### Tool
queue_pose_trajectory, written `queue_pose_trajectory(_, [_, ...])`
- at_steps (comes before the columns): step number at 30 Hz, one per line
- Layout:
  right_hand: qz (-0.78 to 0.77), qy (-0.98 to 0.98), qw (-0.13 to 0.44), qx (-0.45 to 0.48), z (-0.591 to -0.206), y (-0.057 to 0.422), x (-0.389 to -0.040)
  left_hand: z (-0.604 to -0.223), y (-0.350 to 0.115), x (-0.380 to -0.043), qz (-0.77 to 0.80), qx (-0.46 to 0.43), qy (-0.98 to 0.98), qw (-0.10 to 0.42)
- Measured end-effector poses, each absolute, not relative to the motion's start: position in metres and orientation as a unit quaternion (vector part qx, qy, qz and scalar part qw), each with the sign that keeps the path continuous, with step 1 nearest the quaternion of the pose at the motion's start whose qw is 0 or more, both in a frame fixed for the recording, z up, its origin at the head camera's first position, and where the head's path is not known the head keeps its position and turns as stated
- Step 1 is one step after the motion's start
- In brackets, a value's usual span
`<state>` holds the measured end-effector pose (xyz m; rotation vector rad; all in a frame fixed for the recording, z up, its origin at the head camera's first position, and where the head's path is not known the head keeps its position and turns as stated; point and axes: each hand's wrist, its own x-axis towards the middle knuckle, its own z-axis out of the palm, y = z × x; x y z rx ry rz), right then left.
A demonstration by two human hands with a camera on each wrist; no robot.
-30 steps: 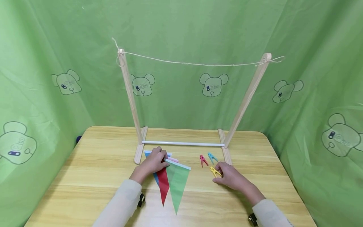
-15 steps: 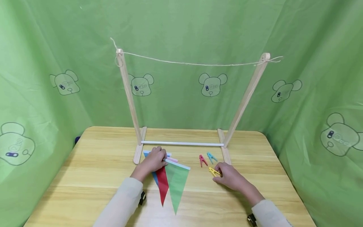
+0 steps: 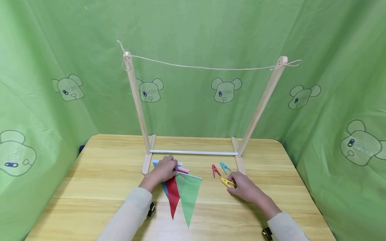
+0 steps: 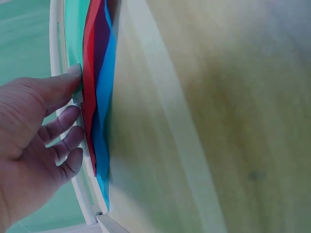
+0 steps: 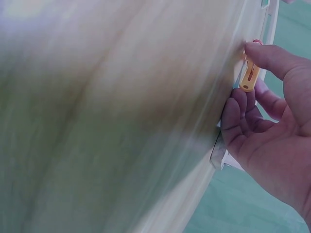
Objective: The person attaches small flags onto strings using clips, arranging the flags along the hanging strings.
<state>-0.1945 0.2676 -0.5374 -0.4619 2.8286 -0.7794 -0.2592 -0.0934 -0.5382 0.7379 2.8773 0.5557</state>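
My left hand pinches the top left corner of a green triangular pennant between thumb and forefinger. Under it lie a red pennant and a blue pennant, overlapping on the table and partly covered by the hand. In the right hand, thumb and fingers pinch a yellow clothespin, also seen in the right wrist view as a yellow clothespin end below the thumb. A red clothespin and a light blue clothespin lie just beyond that hand.
Behind the pennants stands a wooden frame with a left post, a right post and a white crossbar low between them. A string sags between the post tops. Green curtain surrounds the wooden table.
The yellow clothespin has turned slightly in my right hand, its end swinging left. The green pennant's top edge has tilted, baring more of the red pennant's strip. Both hands stay nearly in place.
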Motion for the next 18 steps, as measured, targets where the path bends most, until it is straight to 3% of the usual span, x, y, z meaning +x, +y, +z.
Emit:
queue_pose_trajectory(9, [-0.261,0.949,0.085,-0.155,-0.5387,0.2688,-0.1959,-0.5407,-0.0958,-0.2573,0.200,0.302,0.932,0.013])
queue_pose_trajectory(18, [-0.259,0.950,0.089,-0.153,-0.5396,0.2689,-0.1964,-0.5440,-0.0952,-0.2603,0.304,0.277,0.911,0.034])
